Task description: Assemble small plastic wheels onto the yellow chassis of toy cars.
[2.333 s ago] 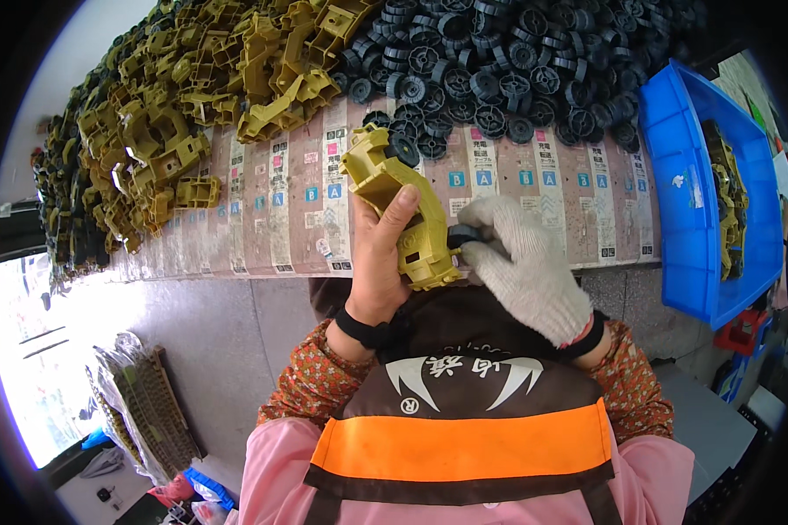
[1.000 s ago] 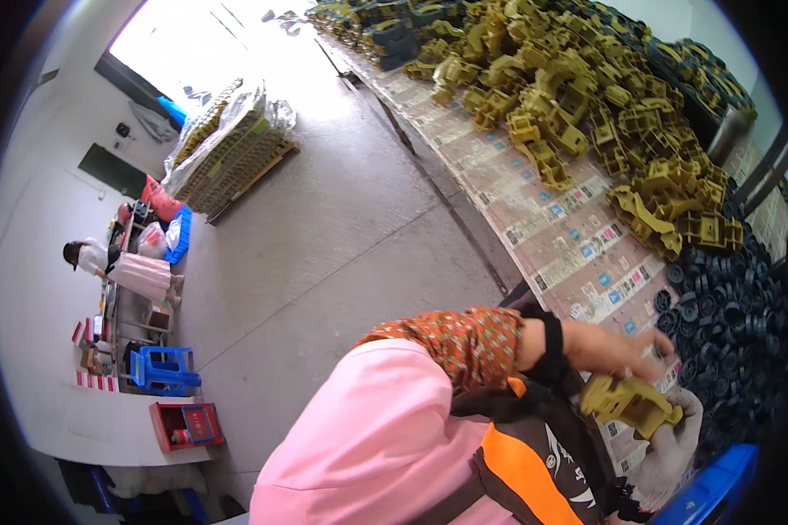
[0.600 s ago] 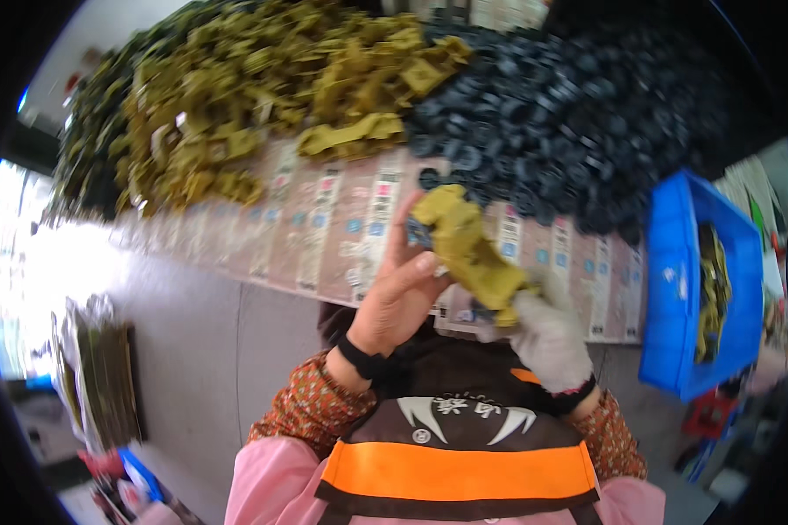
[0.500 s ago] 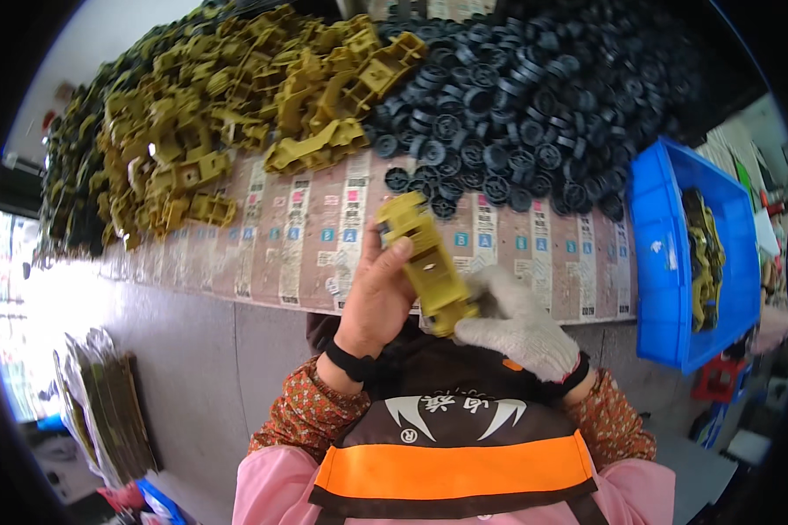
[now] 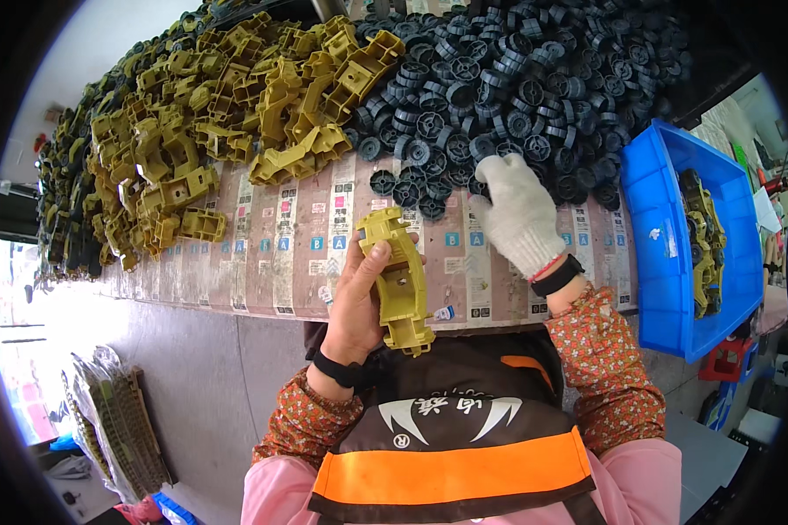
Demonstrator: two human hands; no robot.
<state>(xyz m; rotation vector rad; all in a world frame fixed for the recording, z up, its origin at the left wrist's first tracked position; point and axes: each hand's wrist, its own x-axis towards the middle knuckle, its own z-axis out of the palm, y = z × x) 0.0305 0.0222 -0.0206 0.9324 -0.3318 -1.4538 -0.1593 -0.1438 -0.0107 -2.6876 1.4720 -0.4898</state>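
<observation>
In my bare left hand (image 5: pixel 356 293) is a yellow plastic toy-vehicle chassis (image 5: pixel 403 293), held lengthwise over the near edge of the table, with the thumb pressed on its upper face. My right hand (image 5: pixel 518 214), in a white knitted glove, is at the front edge of a heap of black plastic wheels (image 5: pixel 517 96). Its thumb and fingers are around a dark wheel (image 5: pixel 478 185), mostly hidden by the glove. More yellow chassis (image 5: pixel 302 153) lie heaped on the left of the table.
A printed covering (image 5: pixel 280 254) spans the tabletop. At the right stands a blue plastic bin (image 5: pixel 735 311) with several yellow-and-black assembled pieces (image 5: pixel 705 245) in it. Plastic-wrapped flat stock (image 5: pixel 118 420) rests on the floor at lower left.
My right hand has left the chassis and moved forward to the wheel heap. My left hand keeps the chassis, now slightly further left and more upright in view.
</observation>
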